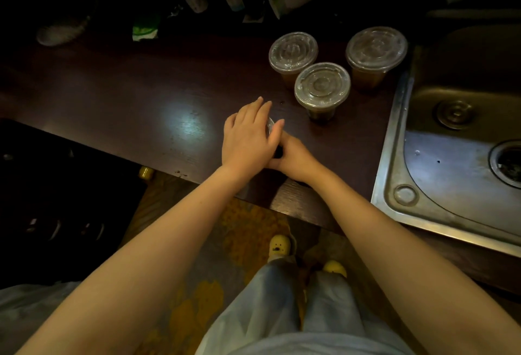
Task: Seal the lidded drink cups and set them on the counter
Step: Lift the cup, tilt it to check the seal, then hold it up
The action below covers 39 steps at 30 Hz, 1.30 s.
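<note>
**A:** The left hand (249, 140) is laid flat over the lid (270, 124) of a cup (278, 153), fingers straight, palm pressed down on top.

**B:** And the right hand (293, 158) is wrapped round the side of that same cup. The thumb is raised toward the rim, and the hand is tucked just under the left palm.

**A:** The cup is stood on the dark counter (141, 95), near the front edge. Little of it can be seen: a sliver of clear lid rim past the fingers, and a dark strip of wall between the two hands.

**B:** Whether the lid is fully seated cannot be told, since it is covered by the palm.

**A:** Beyond the hands, three more cups are set on the counter, each lidded, with brown drink seen through the walls. The back cup (293, 51) and the near cup (322, 85) are placed just beside each other.

**B:** The third, the cup by the sink (376, 47), is stood apart to the right, close to the steel sink (451, 163).
</note>
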### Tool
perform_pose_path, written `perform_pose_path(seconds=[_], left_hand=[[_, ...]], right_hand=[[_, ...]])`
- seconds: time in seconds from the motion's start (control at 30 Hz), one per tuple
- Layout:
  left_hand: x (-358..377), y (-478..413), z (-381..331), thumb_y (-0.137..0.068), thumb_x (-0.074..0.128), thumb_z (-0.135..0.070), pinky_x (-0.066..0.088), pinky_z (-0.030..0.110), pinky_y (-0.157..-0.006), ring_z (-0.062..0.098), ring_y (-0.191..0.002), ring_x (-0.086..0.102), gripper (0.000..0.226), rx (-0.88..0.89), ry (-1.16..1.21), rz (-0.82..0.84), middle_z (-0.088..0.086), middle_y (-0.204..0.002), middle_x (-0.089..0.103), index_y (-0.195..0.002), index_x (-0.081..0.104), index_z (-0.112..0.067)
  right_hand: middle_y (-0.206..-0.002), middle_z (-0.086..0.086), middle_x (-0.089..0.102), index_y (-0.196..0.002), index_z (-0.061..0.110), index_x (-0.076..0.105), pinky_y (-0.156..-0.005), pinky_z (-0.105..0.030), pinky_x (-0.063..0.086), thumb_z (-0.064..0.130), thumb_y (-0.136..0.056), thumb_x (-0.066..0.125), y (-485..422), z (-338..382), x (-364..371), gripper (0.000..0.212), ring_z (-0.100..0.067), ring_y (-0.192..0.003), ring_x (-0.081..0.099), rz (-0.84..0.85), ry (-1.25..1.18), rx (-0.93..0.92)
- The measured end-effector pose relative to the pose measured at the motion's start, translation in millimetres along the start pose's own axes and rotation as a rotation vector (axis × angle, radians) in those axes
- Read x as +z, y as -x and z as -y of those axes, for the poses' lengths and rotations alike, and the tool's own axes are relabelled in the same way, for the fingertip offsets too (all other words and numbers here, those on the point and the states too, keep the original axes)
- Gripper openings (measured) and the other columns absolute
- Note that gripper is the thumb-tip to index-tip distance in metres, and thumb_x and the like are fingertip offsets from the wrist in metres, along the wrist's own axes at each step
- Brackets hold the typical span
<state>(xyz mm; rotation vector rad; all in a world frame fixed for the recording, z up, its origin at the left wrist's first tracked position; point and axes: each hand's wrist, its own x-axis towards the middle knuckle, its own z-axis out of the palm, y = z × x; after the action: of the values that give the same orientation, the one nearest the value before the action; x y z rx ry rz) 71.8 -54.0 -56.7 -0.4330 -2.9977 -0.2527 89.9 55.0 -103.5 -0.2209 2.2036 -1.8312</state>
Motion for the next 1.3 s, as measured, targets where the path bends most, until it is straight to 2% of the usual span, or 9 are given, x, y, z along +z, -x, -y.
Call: perform_pose_path(seconds=[0.1,0.23,0.37,0.57,0.7,0.9,1.0,1.17,1.3], left_hand=[[-9,-4,0,-0.095,0.039,-0.044,0.026,0.039,-0.107,0.018,-0.135,0.036,0.051,0.012,0.065,0.058,0.004,-0.147,0.042,-0.138,0.044,-0.016],[-46,-20,-8,-0.091,0.041,-0.048,0.034,0.04,-0.104,0.023,-0.13,0.042,0.054,0.053,0.206,0.054,0.008,-0.14,0.05,-0.132,0.052,-0.013],[-96,-36,-20,-0.087,0.041,-0.049,0.038,0.025,-0.09,0.016,-0.116,0.054,0.056,0.112,0.361,0.025,0.003,-0.126,0.061,-0.127,0.056,-0.014],[-157,-40,-32,-0.088,0.041,-0.048,0.033,0.017,-0.097,0.007,-0.121,0.047,0.057,0.21,0.54,-0.028,-0.001,-0.132,0.056,-0.135,0.048,-0.016],[-180,-41,-30,-0.086,0.044,-0.049,0.035,0.0,-0.084,-0.017,-0.103,0.049,0.055,0.166,0.727,-0.034,-0.02,-0.116,0.056,-0.136,0.047,-0.026],[-191,-43,-23,-0.056,0.054,-0.08,0.056,0.038,-0.082,0.02,-0.119,0.053,0.098,-0.183,0.979,0.343,-0.001,-0.143,0.043,-0.142,0.027,-0.042],[-191,-46,-24,-0.055,0.068,-0.067,0.057,0.034,-0.065,0.018,-0.102,0.065,0.104,-0.071,1.074,0.436,-0.004,-0.135,0.047,-0.143,0.019,-0.044],[-187,-64,-19,-0.056,0.072,-0.039,0.055,0.027,-0.062,0.015,-0.091,0.066,0.086,0.015,1.148,0.333,-0.002,-0.114,0.057,-0.133,0.035,-0.04],[-188,-75,-3,-0.061,0.071,-0.033,0.051,0.022,-0.063,0.017,-0.1,0.061,0.08,0.131,1.166,0.244,-0.004,-0.12,0.052,-0.132,0.035,-0.043]], right_hand=[[-0.126,0.003,0.052,-0.138,0.01,0.039,-0.08,0.001,0.038,0.009,-0.075,0.075,7,8,2,0.072,-0.008,-0.117,0.048,-0.032,-0.071,0.003],[-0.111,0.009,0.06,-0.124,0.017,0.05,-0.082,-0.012,0.045,0.009,-0.072,0.077,17,33,-6,0.059,0.001,-0.103,0.056,-0.111,-0.2,-0.022],[-0.131,-0.005,0.052,-0.133,0.016,0.044,-0.101,-0.027,0.043,0.013,-0.074,0.077,21,72,-25,0.067,-0.012,-0.12,0.05,-0.184,-0.231,-0.119],[-0.134,-0.002,0.044,-0.12,0.045,0.038,-0.098,-0.018,0.04,0.017,-0.076,0.076,26,124,-44,0.064,-0.006,-0.121,0.044,-0.252,-0.205,-0.266],[-0.121,0.001,0.043,-0.12,0.04,0.039,-0.092,-0.009,0.038,0.02,-0.071,0.08,29,146,-46,0.067,-0.001,-0.11,0.045,-0.366,-0.078,-0.361],[-0.119,-0.004,0.038,-0.133,0.019,0.044,-0.09,-0.004,0.034,0.024,-0.068,0.082,33,160,-61,0.076,0.003,-0.104,0.039,-0.483,0.225,-0.48],[-0.12,-0.006,0.036,-0.135,0.013,0.043,-0.091,-0.007,0.037,0.023,-0.068,0.082,32,164,-63,0.079,0.001,-0.104,0.037,-0.503,0.322,-0.496],[-0.128,0.004,0.03,-0.141,0.029,0.028,-0.095,-0.008,0.037,0.027,-0.071,0.08,23,177,-78,0.088,0.001,-0.116,0.038,-0.434,0.318,-0.476],[-0.143,0.005,0.035,-0.143,0.039,0.02,-0.102,-0.024,0.042,0.041,-0.072,0.073,26,179,-92,0.089,-0.004,-0.124,0.045,-0.298,-0.02,-0.264]])
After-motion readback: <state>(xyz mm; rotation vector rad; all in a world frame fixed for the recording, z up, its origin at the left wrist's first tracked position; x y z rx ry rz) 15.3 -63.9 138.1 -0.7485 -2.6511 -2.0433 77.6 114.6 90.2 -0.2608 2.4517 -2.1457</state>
